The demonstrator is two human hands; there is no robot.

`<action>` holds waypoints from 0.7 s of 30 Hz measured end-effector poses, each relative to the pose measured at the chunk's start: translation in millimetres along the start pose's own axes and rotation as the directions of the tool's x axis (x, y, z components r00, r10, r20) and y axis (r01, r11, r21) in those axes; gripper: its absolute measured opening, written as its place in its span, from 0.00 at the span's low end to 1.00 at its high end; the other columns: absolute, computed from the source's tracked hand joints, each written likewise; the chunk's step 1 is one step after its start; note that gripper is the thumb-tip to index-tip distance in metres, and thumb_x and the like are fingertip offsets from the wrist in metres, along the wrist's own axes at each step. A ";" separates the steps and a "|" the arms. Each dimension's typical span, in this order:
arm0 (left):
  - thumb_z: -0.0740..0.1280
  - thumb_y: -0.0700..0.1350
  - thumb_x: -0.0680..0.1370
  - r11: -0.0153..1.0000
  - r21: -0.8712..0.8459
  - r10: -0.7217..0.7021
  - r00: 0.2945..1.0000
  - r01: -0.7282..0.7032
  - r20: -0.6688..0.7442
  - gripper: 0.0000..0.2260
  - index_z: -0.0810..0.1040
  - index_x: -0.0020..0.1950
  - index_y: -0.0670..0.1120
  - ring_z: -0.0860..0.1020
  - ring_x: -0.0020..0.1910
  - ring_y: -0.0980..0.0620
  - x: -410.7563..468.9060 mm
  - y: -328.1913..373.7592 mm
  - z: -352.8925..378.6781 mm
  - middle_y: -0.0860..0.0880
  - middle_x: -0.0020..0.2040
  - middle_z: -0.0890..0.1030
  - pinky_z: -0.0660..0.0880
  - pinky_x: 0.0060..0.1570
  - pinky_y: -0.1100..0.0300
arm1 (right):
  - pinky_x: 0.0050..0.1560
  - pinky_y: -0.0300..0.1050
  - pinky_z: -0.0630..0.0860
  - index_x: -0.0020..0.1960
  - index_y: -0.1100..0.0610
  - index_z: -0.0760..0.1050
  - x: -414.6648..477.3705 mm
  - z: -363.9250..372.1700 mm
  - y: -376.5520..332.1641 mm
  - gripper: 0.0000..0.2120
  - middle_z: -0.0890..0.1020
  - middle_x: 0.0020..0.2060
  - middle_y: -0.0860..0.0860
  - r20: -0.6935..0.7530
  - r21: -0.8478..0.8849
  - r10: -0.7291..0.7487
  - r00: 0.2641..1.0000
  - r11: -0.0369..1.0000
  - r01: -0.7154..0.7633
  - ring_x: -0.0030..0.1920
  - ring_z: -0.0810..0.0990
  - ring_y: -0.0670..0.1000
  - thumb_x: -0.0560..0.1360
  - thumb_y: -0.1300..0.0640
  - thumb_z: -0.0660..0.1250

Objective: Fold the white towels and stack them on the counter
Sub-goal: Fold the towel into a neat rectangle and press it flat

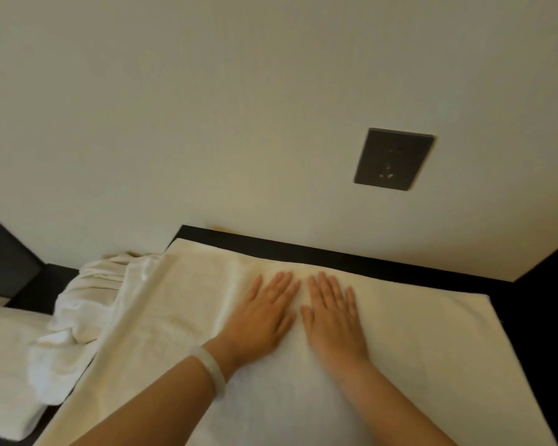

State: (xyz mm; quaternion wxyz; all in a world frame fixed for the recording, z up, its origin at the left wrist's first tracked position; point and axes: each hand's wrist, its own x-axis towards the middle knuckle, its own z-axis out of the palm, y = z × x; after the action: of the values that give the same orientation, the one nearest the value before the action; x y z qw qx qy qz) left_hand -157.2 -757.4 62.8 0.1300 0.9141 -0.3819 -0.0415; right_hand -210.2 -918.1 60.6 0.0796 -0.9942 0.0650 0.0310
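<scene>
A large white towel (416, 342) lies spread flat over the black counter (303, 247), with a fold line running across its far part. My left hand (261, 313) and my right hand (332, 317) rest palm down side by side on the towel's middle, fingers spread and pointing at the wall. Neither hand holds anything. A pale bangle (211, 373) circles my left wrist. Left of the spread towel sits a crumpled heap of white towels (87, 304). At the lower left lies a folded white towel (4, 358).
A cream wall rises right behind the counter, with a dark socket plate (393, 159) above the towel. The counter's dark right end (545, 300) drops off beside the towel. A dark frame (0, 255) stands at the far left.
</scene>
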 end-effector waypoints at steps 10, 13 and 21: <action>0.33 0.61 0.78 0.908 0.143 -0.400 0.916 0.393 0.018 0.33 0.45 0.81 0.51 0.40 0.79 0.46 -3.5 -28.2 -13.6 0.48 0.81 0.45 0.38 0.74 0.39 | 0.76 0.60 0.38 0.80 0.57 0.52 19.1 -19.1 -30.1 0.27 0.49 0.79 0.60 0.054 -0.061 0.011 0.998 0.998 -0.008 0.80 0.44 0.60 0.83 0.50 0.46; 0.45 0.56 0.83 0.972 0.174 -0.144 0.987 0.155 -0.078 0.26 0.60 0.79 0.50 0.54 0.78 0.48 -19.5 1.9 7.7 0.48 0.79 0.61 0.47 0.72 0.41 | 0.78 0.56 0.47 0.75 0.58 0.66 28.1 -1.2 -40.3 0.30 0.64 0.76 0.58 -0.029 0.014 -0.135 0.990 0.991 0.135 0.77 0.61 0.58 0.78 0.50 0.43; 0.24 0.66 0.72 0.860 0.215 -0.465 0.884 0.463 -0.047 0.37 0.40 0.80 0.56 0.43 0.80 0.52 -30.9 -127.5 -37.7 0.52 0.81 0.42 0.42 0.76 0.44 | 0.76 0.52 0.33 0.80 0.49 0.38 23.2 6.0 -34.8 0.38 0.38 0.79 0.47 -0.001 0.013 -0.165 0.986 0.986 0.165 0.78 0.33 0.48 0.73 0.36 0.23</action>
State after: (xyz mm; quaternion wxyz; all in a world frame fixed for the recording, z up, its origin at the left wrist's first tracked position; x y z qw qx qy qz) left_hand -84.8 -641.7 64.0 0.0128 0.9876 -0.1532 -0.0318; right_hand -182.9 -886.0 58.4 0.0884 -0.9956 -0.0172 0.0241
